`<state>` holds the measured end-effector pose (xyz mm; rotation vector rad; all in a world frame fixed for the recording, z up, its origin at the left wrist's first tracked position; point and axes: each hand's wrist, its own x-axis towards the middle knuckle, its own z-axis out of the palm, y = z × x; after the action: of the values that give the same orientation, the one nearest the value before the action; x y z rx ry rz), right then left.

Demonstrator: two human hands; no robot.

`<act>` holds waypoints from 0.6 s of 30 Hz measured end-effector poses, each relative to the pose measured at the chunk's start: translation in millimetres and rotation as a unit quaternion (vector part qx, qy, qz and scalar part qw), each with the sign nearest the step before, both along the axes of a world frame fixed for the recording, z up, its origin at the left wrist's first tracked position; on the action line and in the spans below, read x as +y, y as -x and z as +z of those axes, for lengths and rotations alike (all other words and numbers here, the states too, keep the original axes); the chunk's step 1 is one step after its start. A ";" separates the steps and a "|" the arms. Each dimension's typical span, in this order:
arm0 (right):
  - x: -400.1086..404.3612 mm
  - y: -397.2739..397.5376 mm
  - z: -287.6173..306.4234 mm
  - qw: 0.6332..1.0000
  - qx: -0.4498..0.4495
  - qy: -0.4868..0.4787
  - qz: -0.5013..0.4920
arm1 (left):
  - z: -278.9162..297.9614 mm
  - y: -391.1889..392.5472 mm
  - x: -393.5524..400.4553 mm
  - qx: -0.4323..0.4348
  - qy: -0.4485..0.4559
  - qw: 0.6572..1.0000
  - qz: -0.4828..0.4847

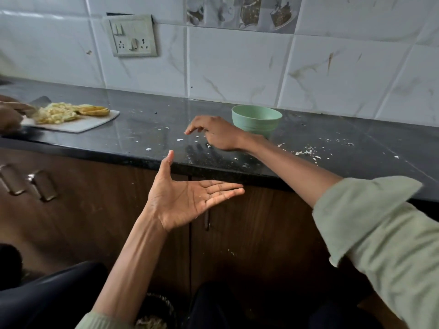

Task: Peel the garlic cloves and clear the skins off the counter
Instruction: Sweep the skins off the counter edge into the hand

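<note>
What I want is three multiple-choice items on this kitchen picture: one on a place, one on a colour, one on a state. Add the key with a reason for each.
1. Where does the bowl stand?
A. On the floor
B. On the counter, just behind the right hand
C. In a drawer

2. What colour is the bowl?
A. Light green
B. Red
C. Black

3. How is the left hand held?
A. Clenched in a fist
B. Gripping a knife
C. Open, palm up, below the counter's edge

Key:
1 B, the bowl sits on the dark top near the wall, with the right hand in front of it.
2 A, its wall and rim are pale green.
3 C, the fingers are straight and the palm faces up, with only small specks on it.
</note>
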<state>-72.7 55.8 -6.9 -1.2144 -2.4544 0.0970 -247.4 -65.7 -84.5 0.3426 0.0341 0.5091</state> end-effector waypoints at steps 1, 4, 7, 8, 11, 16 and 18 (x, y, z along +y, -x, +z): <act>6.9 8.9 -0.7 1.000 -0.017 0.011 0.001 | 0.2 1.3 0.5 -0.001 0.001 1.000 0.002; 17.5 24.6 -6.4 0.997 -0.057 0.051 0.012 | 0.7 1.1 1.5 0.005 -0.001 1.000 0.005; 7.4 19.6 -1.7 0.998 -0.006 0.062 0.023 | -0.9 1.8 4.0 0.003 -0.006 1.000 0.000; 0.8 12.2 1.2 0.998 0.018 0.061 0.031 | -2.4 2.3 4.8 0.005 -0.009 1.000 -0.003; -20.8 -20.1 9.1 0.996 0.041 0.067 0.032 | -5.3 2.5 7.1 0.009 -0.028 1.000 -0.009; -30.8 -52.6 24.4 0.993 0.074 0.081 -0.038 | -8.7 2.7 8.1 0.016 -0.046 0.999 -0.010; -12.4 -47.7 27.7 0.990 0.092 0.065 -0.085 | -8.3 2.8 6.5 0.017 -0.048 0.999 -0.007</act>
<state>-24.9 43.5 20.8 -1.3983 -2.2053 0.3106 -250.1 -59.2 -92.8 0.4445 0.0407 0.4914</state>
